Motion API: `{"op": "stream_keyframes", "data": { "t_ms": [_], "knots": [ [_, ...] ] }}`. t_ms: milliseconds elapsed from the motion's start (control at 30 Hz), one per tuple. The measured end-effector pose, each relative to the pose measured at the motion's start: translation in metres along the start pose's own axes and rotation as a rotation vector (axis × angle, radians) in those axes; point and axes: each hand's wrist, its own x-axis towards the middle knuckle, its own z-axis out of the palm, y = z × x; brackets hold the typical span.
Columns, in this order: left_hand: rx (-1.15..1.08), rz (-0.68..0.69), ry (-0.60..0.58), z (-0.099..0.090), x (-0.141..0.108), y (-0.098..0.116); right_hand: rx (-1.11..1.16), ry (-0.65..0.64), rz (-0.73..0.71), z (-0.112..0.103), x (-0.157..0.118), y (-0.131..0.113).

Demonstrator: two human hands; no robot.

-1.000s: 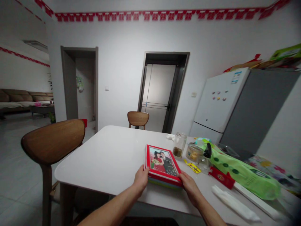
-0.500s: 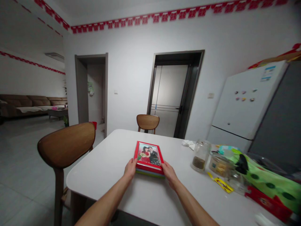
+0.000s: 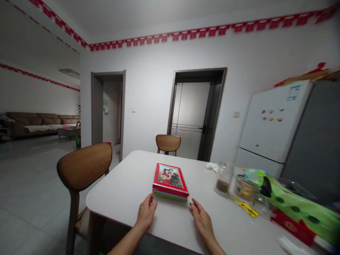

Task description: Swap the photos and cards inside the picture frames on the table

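Note:
A red-framed photo of a couple lies face up on top of a small stack on the white table. Blue-grey and green edges show beneath the red frame. My left hand is just off the stack's near left corner, fingers apart and holding nothing. On the other side, my right hand hovers near the right corner, its fingers loosely spread and also bare of any object. Neither hand appears to touch the stack.
Along the table's right side stand a glass jar with dark contents, a round clear container, a yellow packet, a red box and a green bag. Wooden chairs stand at the left and far side.
Both hands have let go of the red-framed photo and drawn back toward me, opening. The stack stays on the table. My view has tilted up slightly.

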Motion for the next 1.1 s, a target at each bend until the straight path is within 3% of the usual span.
{"op": "stream_keyframes", "data": {
  "t_ms": [167,400,600,733,867,933,1000,1100],
  "knots": [
    [0.04,0.012,0.003,0.0,-0.002,0.001,-0.085,-0.023,-0.032,0.001,-0.008,-0.009],
    [0.067,-0.022,0.024,0.008,-0.004,0.002,0.022,-0.119,-0.042,0.012,-0.013,-0.013],
    [-0.032,-0.05,0.047,0.019,-0.005,0.022,0.113,-0.164,-0.001,0.026,-0.014,-0.028],
    [-0.183,-0.014,-0.029,0.035,0.003,0.073,0.393,-0.204,0.072,0.028,-0.009,-0.089],
    [-0.374,0.109,-0.144,0.038,-0.004,0.156,0.807,-0.174,-0.102,0.003,-0.014,-0.181],
    [-0.634,0.281,-0.319,0.032,-0.015,0.192,0.948,-0.192,-0.248,-0.013,-0.022,-0.216],
    [-0.72,0.385,-0.425,0.025,-0.024,0.213,0.993,-0.196,-0.352,-0.025,-0.032,-0.235],
    [-0.752,0.393,-0.487,0.019,-0.032,0.219,0.978,-0.203,-0.379,-0.032,-0.041,-0.238]
  ]
}}
